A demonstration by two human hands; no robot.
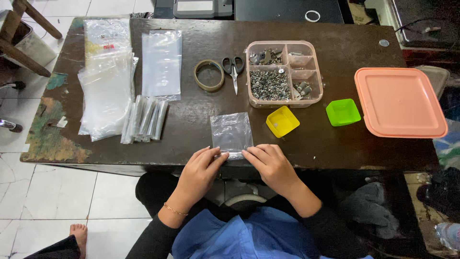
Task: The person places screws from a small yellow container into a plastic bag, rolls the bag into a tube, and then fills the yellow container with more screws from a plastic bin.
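The small clear bag (232, 132) is lying flat at the near edge of the dark table (191, 103), just in front of the yellow cup (282, 121). Its near end is hiding under the fingertips, so the opening is hard to make out. The left hand (200, 171) and the right hand (271, 166) are coming in from both sides, fingers bent, each pinching the near edge of the bag. What is lying inside the divided pink tray (284, 73) is too small to tell.

Dark brown wooden table (335, 43), worn top, teal paint patches peeling at its left edge. White tiled floor (57, 206) left and near. Brown wooden chair legs (24, 29) far left. Dark cabinet (287, 8) beyond far edge. Even, flat light.
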